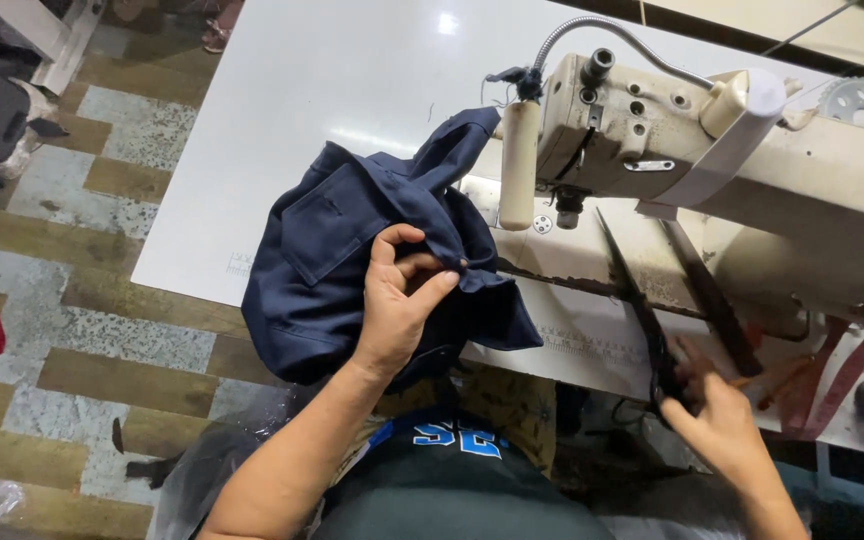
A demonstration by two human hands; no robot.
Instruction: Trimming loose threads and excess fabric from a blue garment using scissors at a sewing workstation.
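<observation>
Left hand (400,300) is up on the dark navy blue cloth garment (352,260), fingers curled in and pinching a fold of the fabric near its right edge, thumb pressed against the fingertips. The garment sits bunched in a heap on the front edge of the white counter (312,90), part of it drooping over the edge toward the person's lap, a patch pocket showing on its left side. One corner of the cloth rises up toward the head of the cream, well-worn metal sewing machine (712,170), just beside the pale cylindrical handle hanging at the machine's front.

Over on the other side, the right hand (717,415) is closed around the handles of a pair of large black-bladed scissors (652,290) (blades spread wide apart, tips pointing up toward the machine). The scissors lie across the machine's bed, well apart from the garment. A bent grey gooseneck lamp arm (592,35) arcs over the machine's top. Below, a patchwork tiled floor (82,300) with a red scrap lying on it.
</observation>
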